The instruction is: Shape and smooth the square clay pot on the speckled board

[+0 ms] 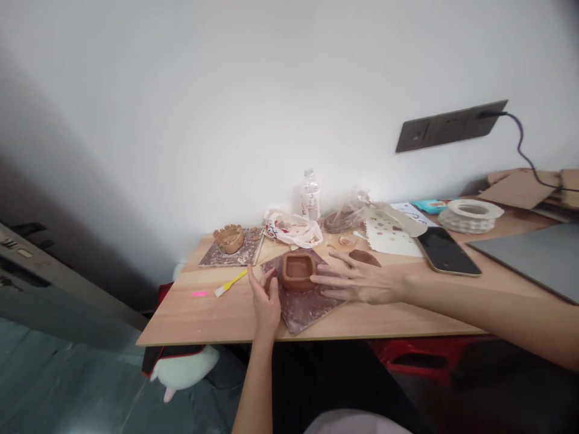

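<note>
A small square clay pot (299, 282) with rounded corners and a hollow middle stands upright on a dark, clay-smeared board (301, 310). My right hand (362, 280) reaches in from the right, fingers stretched out, with the fingertips at the pot's right side. On the other side, my left hand (266, 301) is held upright over the board's left edge, thumb and fingers apart, a little away from the pot. Neither hand grips anything. A lump of brown clay (365, 258) lies just beyond my right hand.
A round clay bowl (229, 239) sits on a second board (217, 258) at the back left. A yellow brush (230, 283) lies left of my hand. Behind are a plastic bag (294, 229) and water bottle (310, 196); right are a phone (447, 250) and laptop (534, 253).
</note>
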Available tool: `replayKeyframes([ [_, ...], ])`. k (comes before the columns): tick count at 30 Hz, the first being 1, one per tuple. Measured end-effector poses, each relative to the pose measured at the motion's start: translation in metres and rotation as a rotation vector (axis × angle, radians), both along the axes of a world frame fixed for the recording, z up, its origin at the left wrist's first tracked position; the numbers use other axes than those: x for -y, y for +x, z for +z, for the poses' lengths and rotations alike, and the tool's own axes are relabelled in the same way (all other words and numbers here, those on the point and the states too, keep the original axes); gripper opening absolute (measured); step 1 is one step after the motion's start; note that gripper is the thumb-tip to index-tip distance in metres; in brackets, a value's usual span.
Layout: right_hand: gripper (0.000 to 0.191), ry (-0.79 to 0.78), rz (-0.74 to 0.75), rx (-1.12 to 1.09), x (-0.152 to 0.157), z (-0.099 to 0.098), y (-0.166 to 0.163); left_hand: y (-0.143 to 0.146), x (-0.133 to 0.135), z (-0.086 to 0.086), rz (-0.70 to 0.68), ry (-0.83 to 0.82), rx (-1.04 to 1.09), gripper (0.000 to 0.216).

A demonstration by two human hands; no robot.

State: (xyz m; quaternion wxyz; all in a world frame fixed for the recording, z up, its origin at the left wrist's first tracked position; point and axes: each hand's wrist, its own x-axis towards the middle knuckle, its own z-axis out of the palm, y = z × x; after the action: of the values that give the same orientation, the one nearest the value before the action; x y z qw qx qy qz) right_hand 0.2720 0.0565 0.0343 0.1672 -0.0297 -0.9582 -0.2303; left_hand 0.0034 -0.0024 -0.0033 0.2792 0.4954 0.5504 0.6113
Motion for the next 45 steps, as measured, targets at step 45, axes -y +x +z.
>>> replayKeyframes([
  [45, 0.062, 0.114, -0.091, 0.119, -0.009, 0.022, -0.003, 0.0, -0.001, 0.003, -0.002, -0.018, -0.003, 0.078],
])
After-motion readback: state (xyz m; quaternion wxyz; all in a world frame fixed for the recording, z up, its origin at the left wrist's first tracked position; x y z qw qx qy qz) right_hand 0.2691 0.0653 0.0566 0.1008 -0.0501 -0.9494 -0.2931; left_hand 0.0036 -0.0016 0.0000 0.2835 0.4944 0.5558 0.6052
